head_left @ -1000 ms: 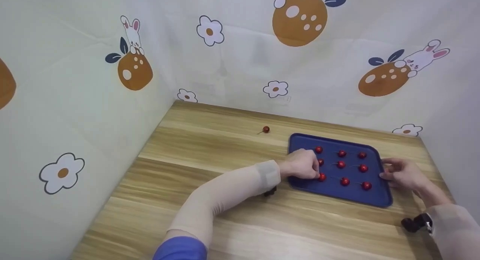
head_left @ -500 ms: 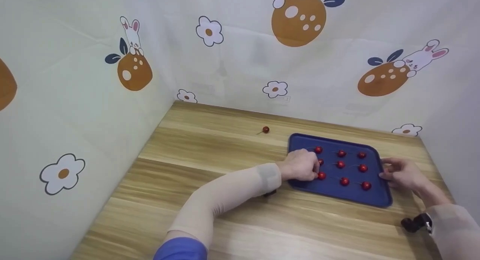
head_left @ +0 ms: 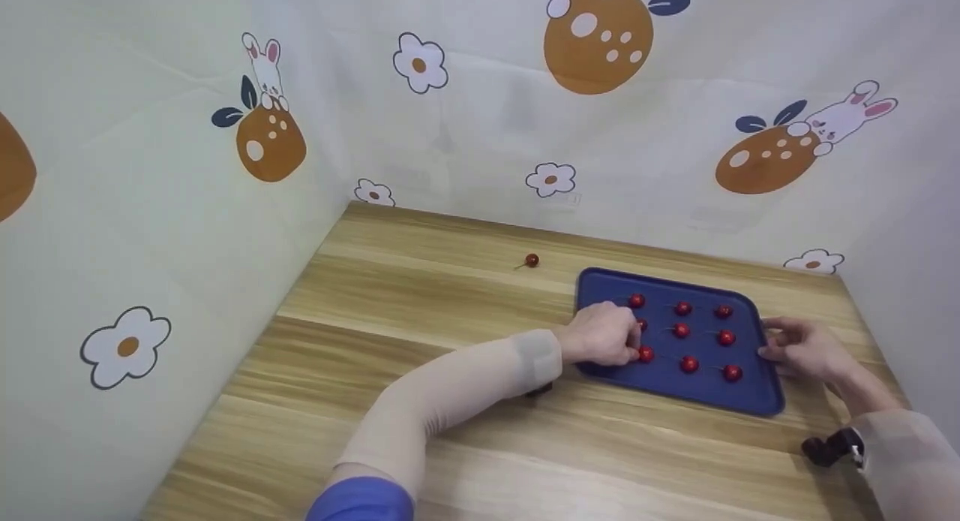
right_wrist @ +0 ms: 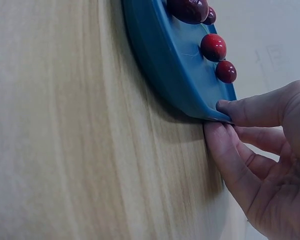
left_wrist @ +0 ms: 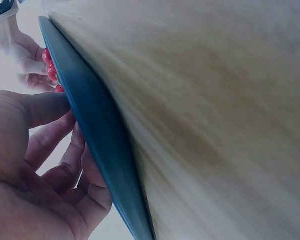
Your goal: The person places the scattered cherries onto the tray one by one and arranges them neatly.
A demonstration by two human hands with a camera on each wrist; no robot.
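Note:
A blue tray (head_left: 652, 389) lies on the wooden table, bearing several red cherries set out in rows, their thin stems pointing left. My left hand (head_left: 600, 333) reaches over the tray's left side and pinches at the stem side of the front-left cherry (head_left: 646, 353). In the left wrist view the rim hides the tips of the left thumb (left_wrist: 47, 107) and fingers. At the right edge my right hand (head_left: 814, 350) holds the tray's rim, the thumb (right_wrist: 255, 107) above it and fingers below, as the right wrist view shows.
A single cherry (head_left: 532, 260) with its stem lies on the table (head_left: 420, 281) beyond the tray, to its left. Patterned cloth walls (head_left: 480, 115) border the table at the back and both sides. A black wrist device (head_left: 832, 446) hangs under the right forearm.
The front-left cherry has shifted very slightly at the left fingertips, first away from me, then back and to the right. The right hand and tray have stayed in place.

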